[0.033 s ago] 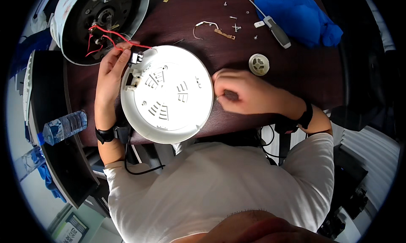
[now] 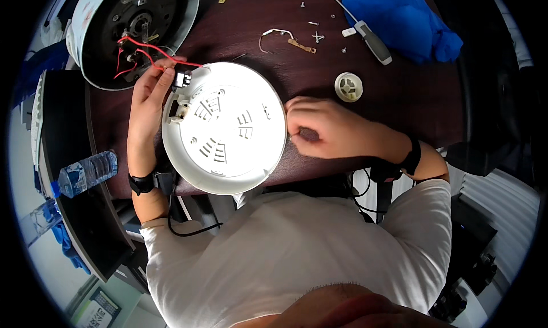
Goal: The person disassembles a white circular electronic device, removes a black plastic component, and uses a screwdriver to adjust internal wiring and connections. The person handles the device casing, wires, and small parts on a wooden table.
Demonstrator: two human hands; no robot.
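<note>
Head view: the left hand (image 2: 147, 99) pinches a black connector (image 2: 180, 80) by the white round base (image 2: 228, 154), near the table (image 2: 411, 91) edge. The right hand (image 2: 334, 121) curls at its rim; I can't tell what it grips. Almost nothing has moved since before.

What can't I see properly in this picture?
In the head view:
- Right hand: its own curled fingers hide whatever they may pinch.
- White round cover: its underside faces away.
- Round metal shell: cut off by the top edge.
- Crossed screws: too small to show their slots.
</note>
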